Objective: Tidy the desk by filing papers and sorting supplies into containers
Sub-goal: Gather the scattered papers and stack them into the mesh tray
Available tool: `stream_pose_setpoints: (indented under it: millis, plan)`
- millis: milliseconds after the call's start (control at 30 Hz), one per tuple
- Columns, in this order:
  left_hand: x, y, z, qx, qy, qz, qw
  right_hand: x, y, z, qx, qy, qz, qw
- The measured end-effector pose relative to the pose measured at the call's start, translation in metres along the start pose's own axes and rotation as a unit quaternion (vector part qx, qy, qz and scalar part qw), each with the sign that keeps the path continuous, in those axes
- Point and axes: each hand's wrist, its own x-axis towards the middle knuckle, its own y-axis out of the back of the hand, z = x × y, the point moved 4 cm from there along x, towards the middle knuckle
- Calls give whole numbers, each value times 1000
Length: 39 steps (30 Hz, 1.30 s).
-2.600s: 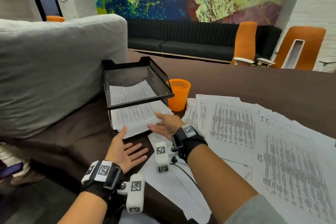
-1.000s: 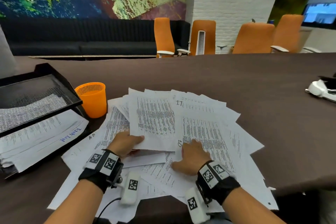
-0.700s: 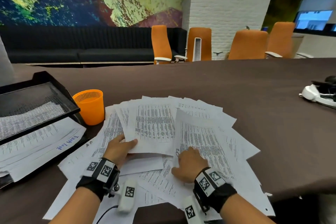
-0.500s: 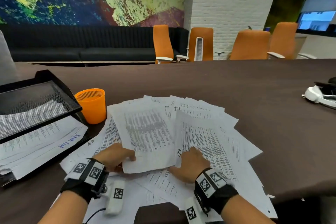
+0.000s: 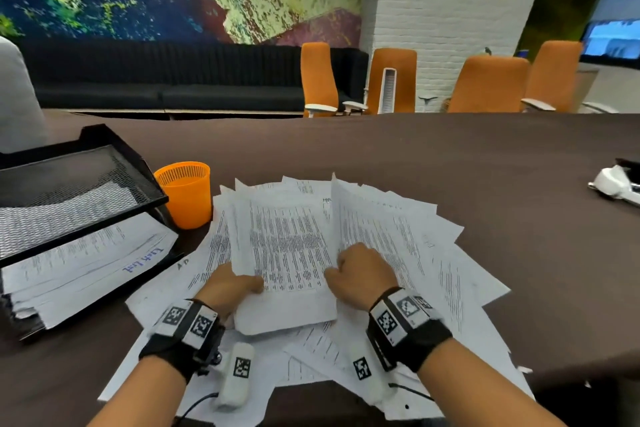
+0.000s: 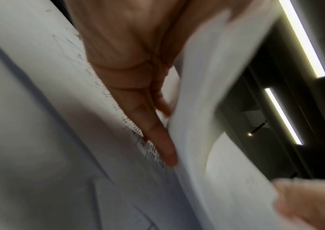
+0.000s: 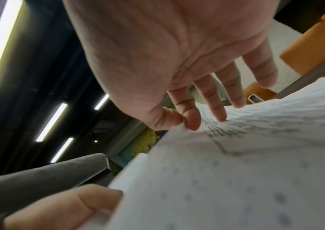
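A loose spread of printed papers covers the brown table in front of me. My left hand pinches the lower left edge of a printed sheet, thumb on top; in the left wrist view its fingers lie straight under that sheet. My right hand pinches the raised left edge of a neighbouring sheet. In the right wrist view thumb and forefinger meet on that sheet's edge. A black mesh tray at the left holds filed papers in its lower tier.
An orange mesh cup stands between the tray and the papers. A white device lies at the table's far right. Orange chairs and a dark sofa stand beyond the far edge. A grey cushion sits at the left.
The left hand has pulled its sheet toward me and rightward over the pile. The right hand went from pressing flat on the papers to pinching up a sheet's left edge.
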Motion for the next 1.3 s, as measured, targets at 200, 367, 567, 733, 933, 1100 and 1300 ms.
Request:
stream_pose_setpoints:
  millis: [200,367,567,733,933,1100,1300]
  plan:
    - [1,-14,7,-76,6,11,997,27,-31,-59,56,46,-86,994]
    - [4,-10,0,-68,2,41,997,29,-61,-65,147,63,-205,966]
    - [7,4,-7,-69,-14,95,993,31,-33,-23,164,63,-75,982]
    - [12,26,-2,-89,3,87,992,33,-2,45,90,-19,-27,995]
    - [25,27,-14,-126,26,23,991,16,-9,79,-59,-27,-188,980]
    - [14,29,-19,-90,43,102,990,15,-6,81,-118,7,-134,984]
    - [17,52,-19,11,85,86,993,27,-7,72,-172,-35,-83,981]
